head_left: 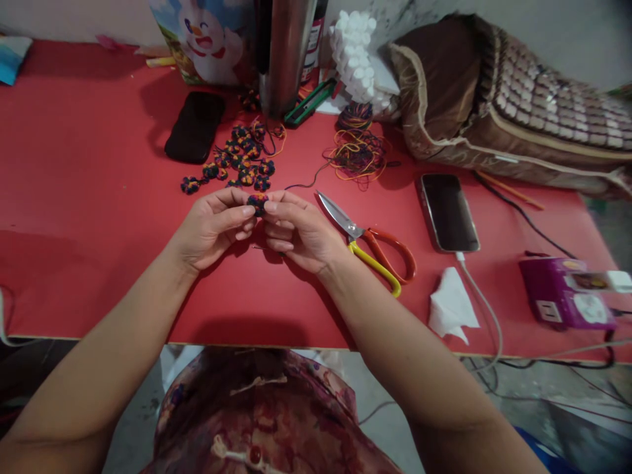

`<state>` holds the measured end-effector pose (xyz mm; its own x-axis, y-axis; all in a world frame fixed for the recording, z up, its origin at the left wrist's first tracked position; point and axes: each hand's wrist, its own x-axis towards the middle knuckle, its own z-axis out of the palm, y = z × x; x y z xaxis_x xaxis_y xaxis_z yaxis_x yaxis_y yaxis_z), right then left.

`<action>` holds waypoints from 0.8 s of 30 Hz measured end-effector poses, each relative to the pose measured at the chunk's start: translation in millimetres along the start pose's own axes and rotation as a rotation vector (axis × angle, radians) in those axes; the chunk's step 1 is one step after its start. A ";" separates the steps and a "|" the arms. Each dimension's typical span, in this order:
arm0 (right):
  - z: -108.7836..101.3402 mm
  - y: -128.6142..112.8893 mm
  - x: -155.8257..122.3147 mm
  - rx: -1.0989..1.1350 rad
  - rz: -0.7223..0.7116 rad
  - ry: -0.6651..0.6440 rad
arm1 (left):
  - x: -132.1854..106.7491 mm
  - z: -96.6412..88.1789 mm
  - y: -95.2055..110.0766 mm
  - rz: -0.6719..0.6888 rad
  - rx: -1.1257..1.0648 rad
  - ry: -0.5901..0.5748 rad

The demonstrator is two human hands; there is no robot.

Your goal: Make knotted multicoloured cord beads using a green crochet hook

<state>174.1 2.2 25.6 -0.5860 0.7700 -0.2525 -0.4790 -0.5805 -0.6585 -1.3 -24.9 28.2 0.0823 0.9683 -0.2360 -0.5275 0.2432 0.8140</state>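
Both hands meet over the middle of the red table (89,197). My left hand (212,224) and my right hand (296,230) each pinch the same small crocheted flower (257,201) of dark, orange and red yarn between thumb and fingers. A thin strand runs from it toward the tangle of multicoloured yarn (356,151) farther back. A cluster of several finished crocheted flowers (237,161) lies just beyond my hands. Scissors (368,240) with red and yellow handles lie close to the right of my right hand, blades shut.
A black case (195,126) lies at the back left, a steel flask (281,52) and a cartoon-printed bag (207,39) behind it. A phone (448,212) on a charging cable, a white tissue (451,306), a purple power strip (567,293) and a brown bag (494,99) sit to the right.
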 end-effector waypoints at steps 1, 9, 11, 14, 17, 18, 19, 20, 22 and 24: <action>0.1 -0.6 -0.4 -0.005 0.006 0.004 | 0.0 -0.4 0.3 -0.005 0.010 -0.004; -1.8 0.2 1.1 -0.015 0.014 0.002 | 1.1 1.0 0.8 -0.002 0.053 -0.006; -3.3 -0.3 1.1 -0.012 0.035 0.003 | 2.1 2.2 1.4 0.008 0.059 0.029; -5.2 -1.6 0.8 -0.009 0.041 0.005 | 3.5 3.0 2.5 0.056 0.075 0.067; -5.6 -2.4 1.2 -0.012 0.047 0.011 | 3.8 2.6 3.1 0.064 0.067 0.068; -5.3 -2.4 1.4 -0.013 0.055 0.018 | 3.5 2.3 3.1 0.053 0.065 0.059; -4.9 -2.3 1.5 -0.014 0.066 0.027 | 3.2 2.0 3.2 0.041 0.065 0.049; -4.3 -2.2 1.5 -0.015 0.075 0.038 | 2.8 1.7 3.2 0.030 0.066 0.038; -3.2 -2.0 1.0 -0.023 0.085 0.051 | 2.0 1.1 3.3 0.017 0.068 0.021; -2.4 -1.8 0.1 -0.045 0.080 0.038 | 1.7 0.4 3.3 0.013 0.059 0.014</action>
<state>176.5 4.0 25.1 -0.5953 0.7318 -0.3317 -0.4011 -0.6284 -0.6665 -2.6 -22.4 30.8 0.0635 0.9705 -0.2328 -0.4780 0.2343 0.8465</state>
